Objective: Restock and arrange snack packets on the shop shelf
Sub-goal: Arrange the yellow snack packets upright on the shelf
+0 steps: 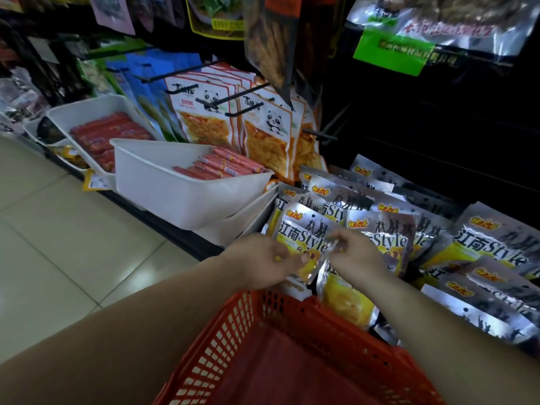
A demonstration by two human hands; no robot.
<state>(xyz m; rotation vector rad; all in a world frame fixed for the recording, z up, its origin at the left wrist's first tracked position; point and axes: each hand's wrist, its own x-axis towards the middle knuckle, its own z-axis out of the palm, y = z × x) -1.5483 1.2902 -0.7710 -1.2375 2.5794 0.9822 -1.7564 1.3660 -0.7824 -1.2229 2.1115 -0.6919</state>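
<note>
Snack packets (455, 238) lie heaped low, right of the white bins (181, 194), where the left hand (263, 258) and right hand (358, 252) both pinch one silver-yellow packet (304, 229) by its lower edge at the heap's near left, seemingly mid-placement, and it likely needs squaring against its neighbours next.

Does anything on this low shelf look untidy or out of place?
Yes. The silver snack packets lie in a loose heap, overlapping at different angles instead of in rows. The left hand and right hand grip the front packet.
</note>
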